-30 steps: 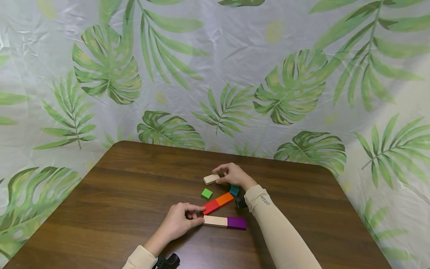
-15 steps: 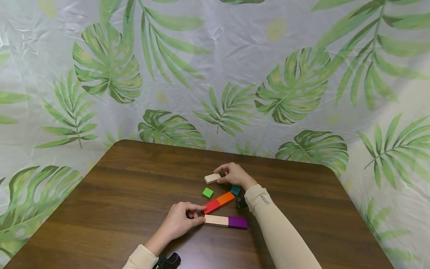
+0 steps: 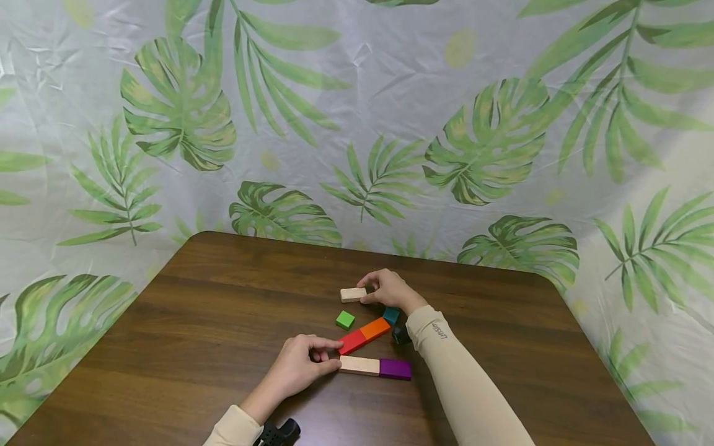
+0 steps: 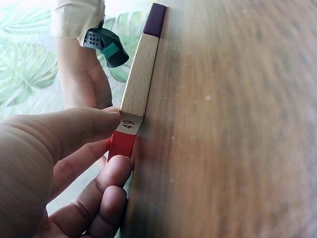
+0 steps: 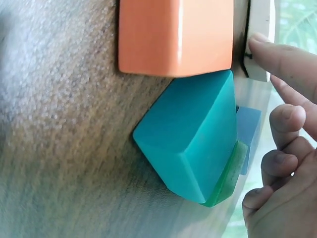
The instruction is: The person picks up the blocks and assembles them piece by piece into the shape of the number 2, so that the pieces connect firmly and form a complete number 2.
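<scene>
My left hand (image 3: 304,365) pinches the meeting ends of a plain wooden block (image 3: 359,365) and a red block (image 3: 352,341). In the left wrist view, the plain block's end face (image 4: 129,124) bears "49". A purple block (image 3: 395,369) continues the plain one. An orange block (image 3: 375,328) follows the red one, then a teal block (image 3: 391,316) set at an angle. Farther back, my right hand (image 3: 388,290) grips the right end of a second plain wooden block (image 3: 351,295) between thumb and forefinger. A small bright green block (image 3: 345,319) lies apart, left of the orange one.
A green block (image 5: 230,176) adjoins the teal one in the right wrist view, with a blue block (image 5: 249,133) behind. The brown wooden table (image 3: 223,297) ends at the back before a leaf-patterned curtain (image 3: 357,124).
The second plain block has turned slightly in my right hand, its long side now more squarely facing me. My left hand and the row of coloured blocks stay in place.
</scene>
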`<move>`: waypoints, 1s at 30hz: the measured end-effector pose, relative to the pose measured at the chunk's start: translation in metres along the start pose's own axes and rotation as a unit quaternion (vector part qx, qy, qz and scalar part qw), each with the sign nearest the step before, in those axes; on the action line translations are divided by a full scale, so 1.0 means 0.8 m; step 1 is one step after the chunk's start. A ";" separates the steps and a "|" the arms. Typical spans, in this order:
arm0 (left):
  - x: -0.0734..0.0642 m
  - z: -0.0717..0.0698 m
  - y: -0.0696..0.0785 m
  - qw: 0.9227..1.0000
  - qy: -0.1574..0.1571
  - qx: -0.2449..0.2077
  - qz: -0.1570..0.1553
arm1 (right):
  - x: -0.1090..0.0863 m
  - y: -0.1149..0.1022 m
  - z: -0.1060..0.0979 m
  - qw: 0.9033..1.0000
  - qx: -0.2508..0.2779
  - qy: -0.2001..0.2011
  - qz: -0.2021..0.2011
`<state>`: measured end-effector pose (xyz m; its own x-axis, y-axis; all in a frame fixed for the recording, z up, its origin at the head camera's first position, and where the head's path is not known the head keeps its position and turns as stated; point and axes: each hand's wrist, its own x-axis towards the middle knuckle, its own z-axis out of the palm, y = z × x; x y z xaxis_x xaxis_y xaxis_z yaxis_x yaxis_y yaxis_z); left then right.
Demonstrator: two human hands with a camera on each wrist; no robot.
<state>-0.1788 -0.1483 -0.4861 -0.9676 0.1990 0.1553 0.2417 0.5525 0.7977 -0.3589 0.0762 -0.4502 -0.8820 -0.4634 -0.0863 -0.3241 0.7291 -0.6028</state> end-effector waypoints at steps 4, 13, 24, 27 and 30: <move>0.000 0.000 0.000 1.000 0.003 -0.004 0.003 | -0.001 0.000 -0.001 1.000 0.011 0.004 0.002; -0.002 0.001 -0.001 1.000 0.009 -0.025 0.006 | 0.006 0.008 -0.010 0.998 0.019 0.055 0.028; -0.002 0.001 -0.002 1.000 0.008 -0.022 0.002 | 0.005 0.006 -0.007 0.997 0.009 0.067 0.030; -0.002 0.001 -0.002 1.000 0.009 -0.018 0.006 | 0.005 0.004 -0.005 0.997 0.004 0.067 0.036; -0.001 0.002 -0.003 1.000 0.008 -0.015 0.008 | 0.005 0.004 -0.004 0.997 -0.001 0.066 0.042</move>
<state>-0.1785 -0.1485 -0.4888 -0.9649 0.1944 0.1767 0.2545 0.5255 0.8118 -0.3644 0.0782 -0.4497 -0.9435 -0.3298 -0.0311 -0.2475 0.7642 -0.5957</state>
